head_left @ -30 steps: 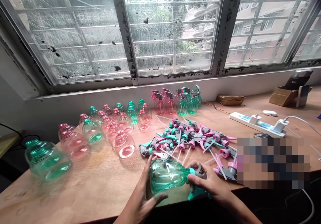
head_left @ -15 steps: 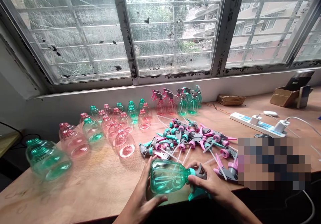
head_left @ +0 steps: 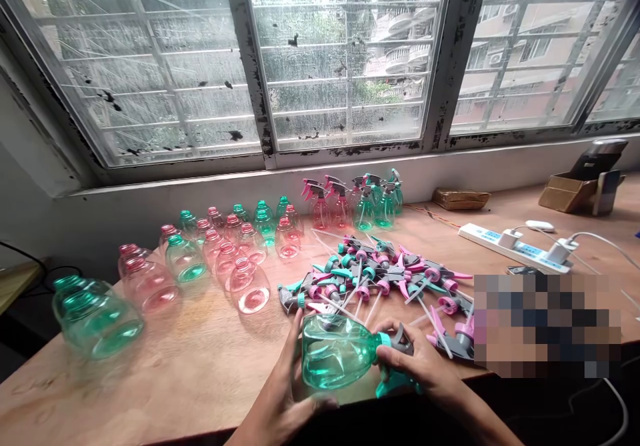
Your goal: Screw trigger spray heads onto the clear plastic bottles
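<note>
Grimy barred windows [head_left: 305, 76] behind brown wooden table [head_left: 200, 359]. White plastic power strip [head_left: 530, 252], right of the pink, teal and grey plastic spray-head pile [head_left: 369, 273]: blue labels too small to read. Sideways transparent green plastic bottle [head_left: 336, 354], nearside of the pile: my right hand [head_left: 420, 359] is clamped around its teal collar [head_left: 384, 341], my left hand [head_left: 287, 386] spread half-open, cupped at its base, contact unclear.
</note>
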The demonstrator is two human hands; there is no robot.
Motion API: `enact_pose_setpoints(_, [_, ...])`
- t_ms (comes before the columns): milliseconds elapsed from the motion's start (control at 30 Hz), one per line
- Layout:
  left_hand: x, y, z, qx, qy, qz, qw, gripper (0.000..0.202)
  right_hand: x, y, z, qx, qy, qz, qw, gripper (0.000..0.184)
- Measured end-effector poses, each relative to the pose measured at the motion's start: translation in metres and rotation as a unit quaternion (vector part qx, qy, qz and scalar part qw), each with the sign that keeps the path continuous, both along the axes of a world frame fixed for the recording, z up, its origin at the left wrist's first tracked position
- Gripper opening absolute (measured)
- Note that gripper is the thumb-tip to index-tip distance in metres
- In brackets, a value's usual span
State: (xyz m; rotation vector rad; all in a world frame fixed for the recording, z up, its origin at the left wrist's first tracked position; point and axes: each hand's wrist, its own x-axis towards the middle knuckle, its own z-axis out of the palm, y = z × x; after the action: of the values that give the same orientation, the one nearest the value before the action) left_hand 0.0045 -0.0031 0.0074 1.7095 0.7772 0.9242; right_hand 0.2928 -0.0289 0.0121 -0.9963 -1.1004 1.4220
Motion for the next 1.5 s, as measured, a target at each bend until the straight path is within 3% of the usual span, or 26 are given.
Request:
enact_pose_setpoints(233, [-0.0035, -0.0006, 0.0041, 0.016, 0.046, 0.009, 0.999, 0.101, -0.0003, -0.0004, 0.0003, 0.000, 0.002, 0.000, 1.000, 0.048])
enact_pose_setpoints(467, [0.0019, -0.0011, 0.0045, 0.079, 0.063, 0.020, 0.995, 0.087, -0.0005, 0.0000, 0.0001, 0.002, 0.006, 0.005, 1.000, 0.048])
enact_pose_setpoints(667, [-0.0024, 0.0012, -0.0007, 0.065, 0.080, 0.024, 0.994, 0.101, -0.0008, 0.0018, -0.0018, 0.006, -0.003, 0.014, 1.000, 0.048])
enact_pose_setpoints(1000, [0.0035, 0.0021, 0.0019, 0.085, 0.065, 0.040, 0.993, 0.080, -0.0016, 0.0009, 0.0021, 0.002, -0.022, 0.013, 1.000, 0.050])
enact_pose_setpoints(1200, [-0.0020, 0.0004, -0.0003, 0.073, 0.074, 0.032, 0.994, 0.101, -0.0025, -0.0003, 0.0037, -0.006, -0.029, 0.008, 1.000, 0.053])
enact_pose_setpoints(1500, [-0.0024, 0.0025, 0.0006, 0.078, 0.097, 0.047, 0.991, 0.091, -0.0038, 0.0018, 0.0014, -0.002, -0.010, 0.020, 1.000, 0.053])
